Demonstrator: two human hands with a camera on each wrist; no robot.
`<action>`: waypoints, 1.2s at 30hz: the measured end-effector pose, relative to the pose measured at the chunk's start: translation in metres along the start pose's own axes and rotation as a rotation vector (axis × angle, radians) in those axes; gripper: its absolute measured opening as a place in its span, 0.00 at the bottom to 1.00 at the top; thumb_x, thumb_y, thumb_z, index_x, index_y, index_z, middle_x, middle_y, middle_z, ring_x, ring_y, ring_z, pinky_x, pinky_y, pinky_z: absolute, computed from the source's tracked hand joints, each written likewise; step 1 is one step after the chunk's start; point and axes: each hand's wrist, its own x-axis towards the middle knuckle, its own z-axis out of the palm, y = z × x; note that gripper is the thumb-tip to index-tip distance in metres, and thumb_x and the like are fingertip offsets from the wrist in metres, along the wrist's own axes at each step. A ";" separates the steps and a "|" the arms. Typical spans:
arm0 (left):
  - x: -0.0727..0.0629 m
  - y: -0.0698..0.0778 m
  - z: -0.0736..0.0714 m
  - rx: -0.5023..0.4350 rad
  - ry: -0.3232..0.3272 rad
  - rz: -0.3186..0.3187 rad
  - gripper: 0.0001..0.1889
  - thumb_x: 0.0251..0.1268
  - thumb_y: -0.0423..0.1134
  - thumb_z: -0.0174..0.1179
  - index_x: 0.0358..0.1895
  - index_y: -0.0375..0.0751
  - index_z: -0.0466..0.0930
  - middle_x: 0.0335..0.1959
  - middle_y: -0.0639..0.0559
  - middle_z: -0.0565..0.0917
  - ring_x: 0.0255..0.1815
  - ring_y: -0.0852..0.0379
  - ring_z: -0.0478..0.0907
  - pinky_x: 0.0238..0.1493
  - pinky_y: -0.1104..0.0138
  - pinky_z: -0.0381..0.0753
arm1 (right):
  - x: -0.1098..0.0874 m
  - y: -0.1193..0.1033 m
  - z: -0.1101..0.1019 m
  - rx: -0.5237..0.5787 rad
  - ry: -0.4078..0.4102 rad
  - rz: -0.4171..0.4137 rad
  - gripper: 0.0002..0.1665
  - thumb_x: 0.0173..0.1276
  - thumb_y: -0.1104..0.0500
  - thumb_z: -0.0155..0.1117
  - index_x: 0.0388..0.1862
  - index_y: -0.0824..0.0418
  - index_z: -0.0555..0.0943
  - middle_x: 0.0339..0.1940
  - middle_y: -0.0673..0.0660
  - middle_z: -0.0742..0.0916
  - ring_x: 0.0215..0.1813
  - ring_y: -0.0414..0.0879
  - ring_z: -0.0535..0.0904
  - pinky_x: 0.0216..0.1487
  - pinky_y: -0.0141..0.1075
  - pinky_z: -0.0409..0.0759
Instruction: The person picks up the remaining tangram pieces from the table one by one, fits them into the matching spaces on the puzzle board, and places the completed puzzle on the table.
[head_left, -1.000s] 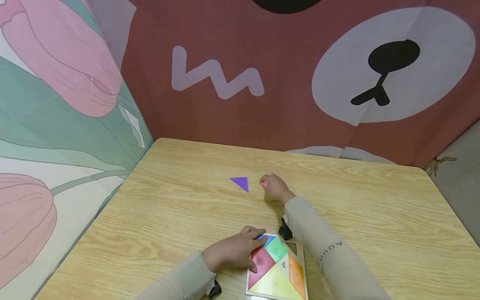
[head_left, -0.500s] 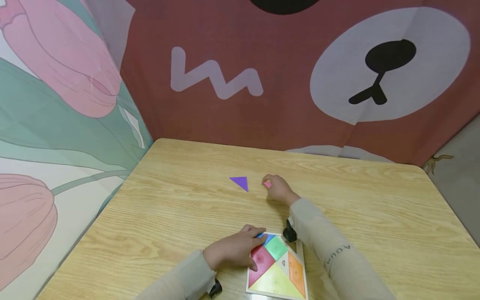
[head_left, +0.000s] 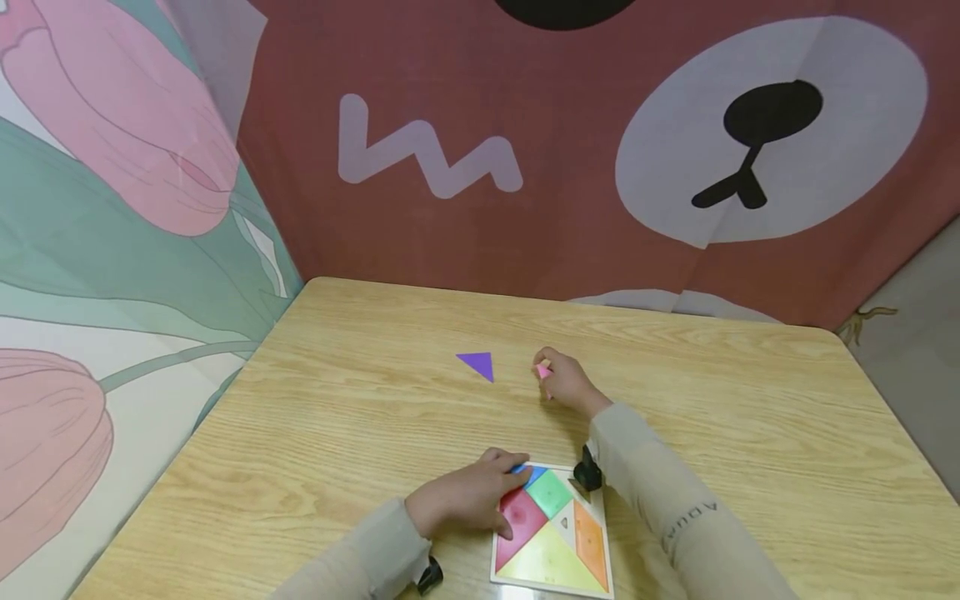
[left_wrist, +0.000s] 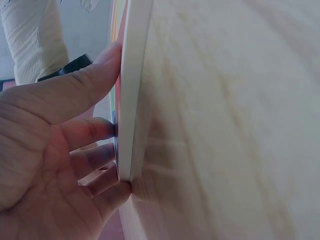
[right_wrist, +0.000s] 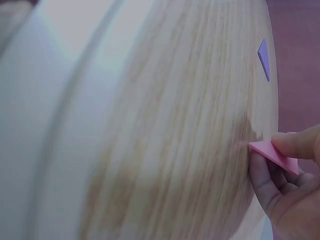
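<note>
My left hand rests on the upper left of a tangram board, its fingers over the blue piece and the thumb on the magenta one. In the left wrist view the thumb and fingertips touch the board's face close to its pale rim. Beyond the board, my right hand pinches a pink triangle tangram piece between thumb and fingers, close over the table. To its left a purple triangle piece lies flat. Green, orange and yellow pieces sit in the board.
The wooden table reaches back to a wall hanging with a bear face. Floral cloth hangs at the left. A black wrist device on my right sleeve overlaps the board's upper right corner.
My right hand has drawn slightly right and turned the pink triangle, showing more of it. The left hand stays on the board, and the purple triangle has not moved.
</note>
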 end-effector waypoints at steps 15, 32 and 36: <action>-0.001 -0.001 0.000 -0.037 0.007 0.005 0.40 0.44 0.49 0.64 0.63 0.41 0.58 0.64 0.52 0.56 0.58 0.58 0.54 0.53 0.72 0.62 | -0.013 0.001 -0.005 0.051 0.053 0.041 0.14 0.52 0.77 0.52 0.38 0.67 0.65 0.21 0.60 0.76 0.22 0.44 0.75 0.20 0.30 0.73; 0.000 0.000 0.001 -0.061 -0.014 -0.015 0.40 0.44 0.48 0.63 0.63 0.42 0.57 0.65 0.53 0.55 0.59 0.58 0.52 0.53 0.71 0.62 | -0.028 0.001 -0.012 -0.033 0.049 -0.013 0.12 0.48 0.75 0.55 0.27 0.65 0.63 0.20 0.54 0.70 0.25 0.44 0.68 0.24 0.31 0.66; 0.000 -0.001 0.001 -0.054 0.000 -0.004 0.40 0.44 0.48 0.64 0.63 0.41 0.58 0.64 0.51 0.55 0.59 0.58 0.53 0.53 0.72 0.62 | -0.032 0.003 -0.015 -0.079 0.029 -0.026 0.10 0.48 0.74 0.56 0.25 0.65 0.66 0.19 0.53 0.70 0.23 0.43 0.66 0.23 0.32 0.65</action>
